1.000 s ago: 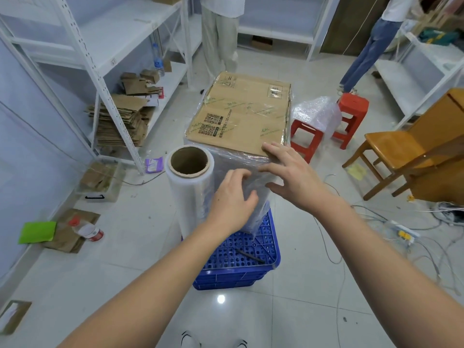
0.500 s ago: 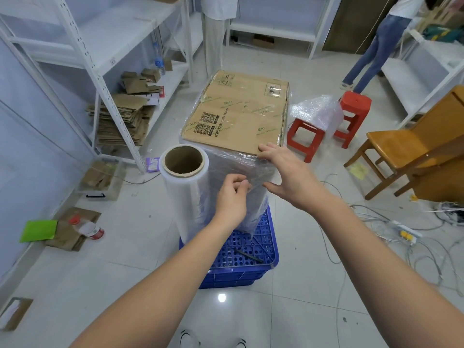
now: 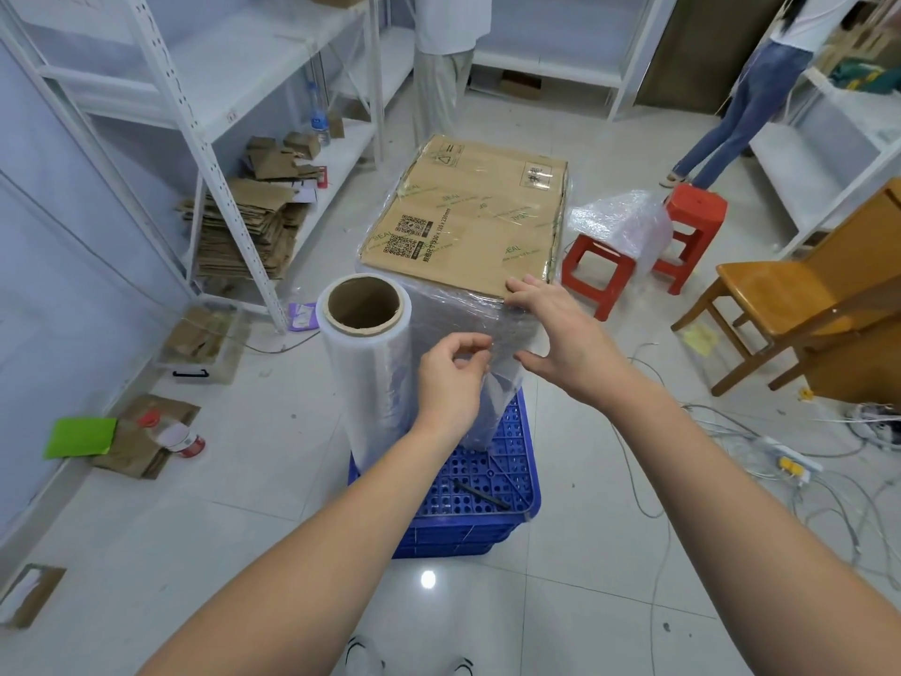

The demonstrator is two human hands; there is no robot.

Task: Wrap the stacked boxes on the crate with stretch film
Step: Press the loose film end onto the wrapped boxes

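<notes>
The boxes (image 3: 468, 226) stand stacked on the blue crate (image 3: 487, 500), filling its far part, their sides already covered in clear film (image 3: 487, 324) that reaches up to the top edges. The film roll (image 3: 370, 363) stands upright on the crate's near left corner, just beside the stack, its cardboard core open at the top. The left hand (image 3: 448, 383) is in front of the stack's near face, between roll and boxes, thumb and fingertips curled together and pinching a bit of film. The right hand (image 3: 560, 334) is at the stack's near right corner, fingers straight and spread, fingertips resting on the top near edge and thumb against the wrapped side. A dark pen-like thing (image 3: 480, 495) lies on the crate's bare near part. Right of the stack are two red stools (image 3: 692, 226) with a bubble-wrap bundle (image 3: 619, 226) on one, and a wooden chair (image 3: 780, 304) further right. Flattened cardboard (image 3: 244, 231) is piled on a white rack (image 3: 205, 153) at left.
</notes>
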